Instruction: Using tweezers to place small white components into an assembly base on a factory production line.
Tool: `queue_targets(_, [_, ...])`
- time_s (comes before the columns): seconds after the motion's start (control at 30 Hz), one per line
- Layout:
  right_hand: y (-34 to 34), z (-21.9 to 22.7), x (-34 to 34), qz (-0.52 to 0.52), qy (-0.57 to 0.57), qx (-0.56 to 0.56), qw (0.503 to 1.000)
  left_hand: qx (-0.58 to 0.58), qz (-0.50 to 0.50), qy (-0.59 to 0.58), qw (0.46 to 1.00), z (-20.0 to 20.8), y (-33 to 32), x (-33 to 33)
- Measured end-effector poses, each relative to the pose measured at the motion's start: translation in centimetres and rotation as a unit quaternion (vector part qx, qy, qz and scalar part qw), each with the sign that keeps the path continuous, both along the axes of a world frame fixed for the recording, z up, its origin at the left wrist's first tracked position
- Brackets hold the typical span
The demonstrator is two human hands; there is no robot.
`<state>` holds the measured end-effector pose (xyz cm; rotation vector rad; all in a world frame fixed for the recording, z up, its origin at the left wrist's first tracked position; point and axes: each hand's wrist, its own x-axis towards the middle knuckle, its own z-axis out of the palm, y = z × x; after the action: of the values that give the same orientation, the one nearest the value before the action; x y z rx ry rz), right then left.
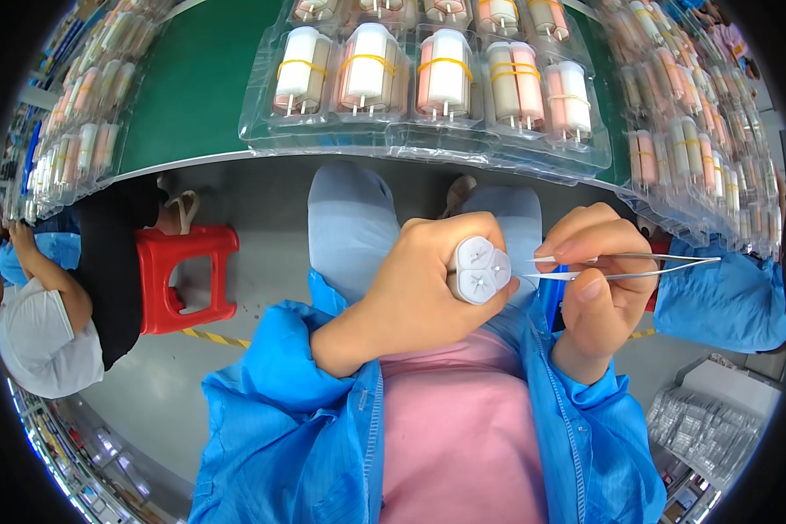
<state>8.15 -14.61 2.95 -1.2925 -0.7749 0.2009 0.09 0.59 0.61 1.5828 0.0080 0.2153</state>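
Note:
My left hand (419, 288) is wrapped round a bundle of tubes (483, 271), held above my lap. Its end faces up and shows three pale rounded caps, each with a small pin or hole at its centre; the rest is hidden in my fist. To the right, my right hand (596, 279) pinches a pair of metal tweezers (651, 265). The tweezers' slim tips are a little apart and point left at the caps, a short way off them. A blue strip (554, 297) shows behind the tweezers, beside my right fingers.
Ahead, a clear plastic tray (367, 135) on the green table (188, 96) holds white, pink and grey tube bundles with yellow bands. More filled trays (686, 113) are stacked right and left. A red stool (188, 279) and a seated person (52, 323) are at left.

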Motion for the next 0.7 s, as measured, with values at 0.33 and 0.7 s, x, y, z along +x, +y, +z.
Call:
queue_targets(0.33, [0.1,-0.7,0.1,0.033,-0.024,0.016,0.999,0.026,0.032,-0.008,0.999,0.4,-0.4,0.2])
queue_targets(0.7, [1.2,0.4,1.7,0.156,-0.075,-0.028,0.984,-0.089,-0.227,-0.077,0.967,-1.4,1.4,0.9])
